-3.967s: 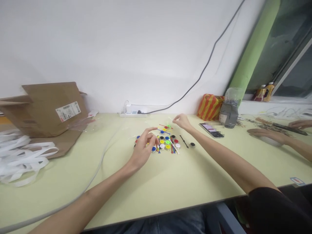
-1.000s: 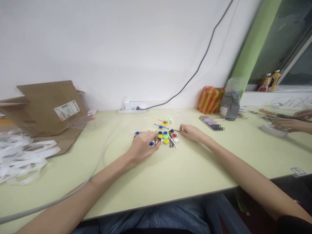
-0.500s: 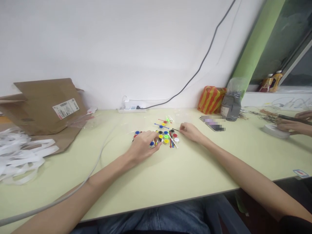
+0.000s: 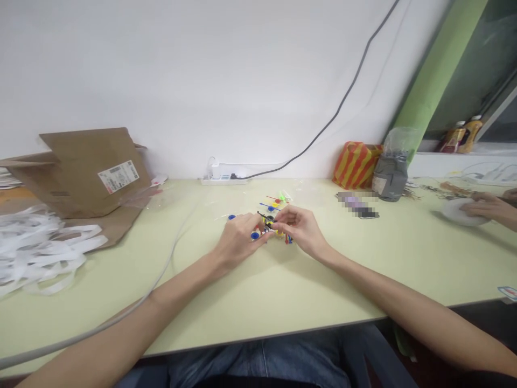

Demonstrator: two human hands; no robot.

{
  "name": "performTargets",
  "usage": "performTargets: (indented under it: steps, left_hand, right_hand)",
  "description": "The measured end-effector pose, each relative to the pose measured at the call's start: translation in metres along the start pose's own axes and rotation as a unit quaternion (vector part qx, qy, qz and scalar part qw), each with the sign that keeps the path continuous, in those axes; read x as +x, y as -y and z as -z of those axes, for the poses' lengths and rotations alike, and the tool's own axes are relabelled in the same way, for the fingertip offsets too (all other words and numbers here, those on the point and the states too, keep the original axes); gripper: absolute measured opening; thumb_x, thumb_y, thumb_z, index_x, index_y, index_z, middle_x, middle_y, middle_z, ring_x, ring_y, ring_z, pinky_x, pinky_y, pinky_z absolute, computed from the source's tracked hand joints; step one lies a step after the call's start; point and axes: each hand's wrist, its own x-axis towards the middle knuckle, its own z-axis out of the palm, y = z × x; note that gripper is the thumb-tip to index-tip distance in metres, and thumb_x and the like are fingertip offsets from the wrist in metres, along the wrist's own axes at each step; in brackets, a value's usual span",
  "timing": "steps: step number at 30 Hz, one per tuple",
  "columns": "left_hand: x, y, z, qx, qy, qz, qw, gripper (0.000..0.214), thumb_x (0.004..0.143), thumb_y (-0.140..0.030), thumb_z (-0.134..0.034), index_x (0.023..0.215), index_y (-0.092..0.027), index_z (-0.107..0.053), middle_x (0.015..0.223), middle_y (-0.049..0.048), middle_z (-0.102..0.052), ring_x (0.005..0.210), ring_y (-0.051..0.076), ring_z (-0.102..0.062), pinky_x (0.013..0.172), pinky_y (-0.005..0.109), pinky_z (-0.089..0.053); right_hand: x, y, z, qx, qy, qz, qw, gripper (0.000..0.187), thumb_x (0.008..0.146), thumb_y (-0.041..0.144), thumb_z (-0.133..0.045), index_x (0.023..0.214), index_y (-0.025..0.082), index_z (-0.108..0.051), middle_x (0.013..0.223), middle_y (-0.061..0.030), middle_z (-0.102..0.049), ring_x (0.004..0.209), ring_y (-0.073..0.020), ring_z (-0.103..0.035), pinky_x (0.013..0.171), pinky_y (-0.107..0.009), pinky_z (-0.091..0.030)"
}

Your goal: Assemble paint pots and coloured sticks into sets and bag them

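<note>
My left hand (image 4: 238,237) curls at the left of a cluster of small coloured plastic pieces, fingers pinched round a small part I cannot make out. Opposite it, my right hand (image 4: 302,229) grips a thin black plastic stick (image 4: 264,216), whose far end reaches over to my left fingertips. Blue round caps (image 4: 254,236) lie against and behind my left hand. Beyond the hands are a blue arrow-shaped stick (image 4: 266,206) and a red round piece (image 4: 277,201). Fingers hide most of the cluster.
A cardboard box (image 4: 89,178) and white ribbon strips (image 4: 48,253) lie left; a grey cable (image 4: 165,258) crosses over my left forearm. A power strip (image 4: 224,181) sits by the wall. At right are a phone (image 4: 357,205), a striped bag (image 4: 355,164) and a co-worker's hands (image 4: 487,207).
My right hand has moved left with the black stick, bringing it to my left hand. My left hand stays at the cluster. The view has shifted slightly.
</note>
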Motion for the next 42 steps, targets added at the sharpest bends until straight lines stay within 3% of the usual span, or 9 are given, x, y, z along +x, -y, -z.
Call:
performTargets:
  steps: [6,9,15,20,26,32,36,42]
  left_hand:
    - [0.0,-0.005,0.002,0.007,-0.025,-0.013,1.0,0.026,0.093,-0.043,-0.063,0.082,-0.02,-0.06,0.073,0.0004,-0.066,0.063,0.015,-0.06,0.063,0.03,-0.044]
    - [-0.001,-0.007,0.001,0.003,-0.031,-0.018,0.999,0.021,0.094,-0.04,-0.062,0.088,-0.02,-0.061,0.078,0.0014,-0.069,0.067,0.015,-0.063,0.066,0.03,-0.047]
    - [0.0,-0.009,0.001,-0.009,-0.043,-0.049,0.998,0.009,0.096,-0.027,-0.058,0.103,-0.021,-0.059,0.098,0.0054,-0.071,0.091,0.018,-0.068,0.079,0.031,-0.051]
    - [0.001,-0.01,0.002,-0.011,-0.04,-0.044,0.998,0.01,0.096,-0.026,-0.059,0.104,-0.02,-0.057,0.094,0.004,-0.069,0.087,0.018,-0.066,0.076,0.03,-0.05]
    - [-0.001,-0.01,0.003,-0.045,-0.044,-0.042,0.997,0.009,0.095,-0.025,-0.06,0.103,-0.021,-0.058,0.093,0.0044,-0.069,0.084,0.017,-0.066,0.075,0.031,-0.052]
    - [0.001,-0.015,0.006,-0.1,-0.084,-0.122,0.984,0.01,0.093,-0.019,-0.063,0.102,-0.021,-0.061,0.095,0.0073,-0.072,0.09,0.019,-0.069,0.077,0.033,-0.056]
    - [0.001,-0.017,0.007,-0.087,-0.109,-0.177,0.974,0.018,0.09,-0.013,-0.066,0.106,-0.019,-0.061,0.095,0.0083,-0.073,0.087,0.019,-0.07,0.074,0.032,-0.057]
    - [-0.002,-0.017,0.006,-0.069,-0.105,-0.19,0.974,0.02,0.089,-0.011,-0.067,0.107,-0.018,-0.061,0.096,0.0095,-0.074,0.089,0.02,-0.071,0.078,0.033,-0.059]
  right_hand:
    - [-0.007,0.009,-0.003,0.049,-0.075,-0.002,0.996,0.035,0.078,0.052,-0.078,0.078,0.018,-0.069,0.07,-0.0035,-0.067,0.054,-0.0133,-0.055,0.05,-0.028,-0.045]
    - [-0.008,0.009,-0.004,0.081,-0.052,-0.036,0.995,0.041,0.082,0.058,-0.071,0.074,0.018,-0.065,0.064,-0.0024,-0.063,0.048,-0.0114,-0.049,0.044,-0.027,-0.041]
    - [-0.009,0.0,-0.008,0.185,0.016,-0.094,0.978,0.045,0.077,0.059,-0.077,0.089,0.021,-0.057,0.063,0.0034,-0.06,0.05,-0.0105,-0.051,0.045,-0.023,-0.038]
    - [-0.009,0.0,-0.008,0.227,0.055,-0.098,0.967,0.045,0.078,0.056,-0.077,0.096,0.021,-0.056,0.063,0.0041,-0.059,0.054,-0.0102,-0.052,0.05,-0.022,-0.037]
    - [-0.009,-0.001,-0.007,0.241,0.101,-0.113,0.959,0.045,0.078,0.056,-0.078,0.094,0.022,-0.054,0.063,0.0045,-0.06,0.053,-0.0105,-0.052,0.055,-0.024,-0.043]
    - [-0.008,-0.008,-0.002,0.252,0.193,-0.112,0.942,0.042,0.082,0.056,-0.075,0.087,0.019,-0.057,0.064,0.001,-0.064,0.053,-0.0112,-0.056,0.055,-0.025,-0.048]
    - [-0.008,-0.012,-0.001,0.247,0.208,-0.088,0.942,0.041,0.084,0.056,-0.072,0.087,0.017,-0.058,0.066,-0.0002,-0.066,0.053,-0.011,-0.06,0.054,-0.024,-0.051]
    - [-0.009,-0.016,-0.002,0.239,0.207,-0.089,0.945,0.04,0.084,0.054,-0.073,0.085,0.017,-0.058,0.064,0.0006,-0.064,0.054,-0.0111,-0.061,0.056,-0.026,-0.058]
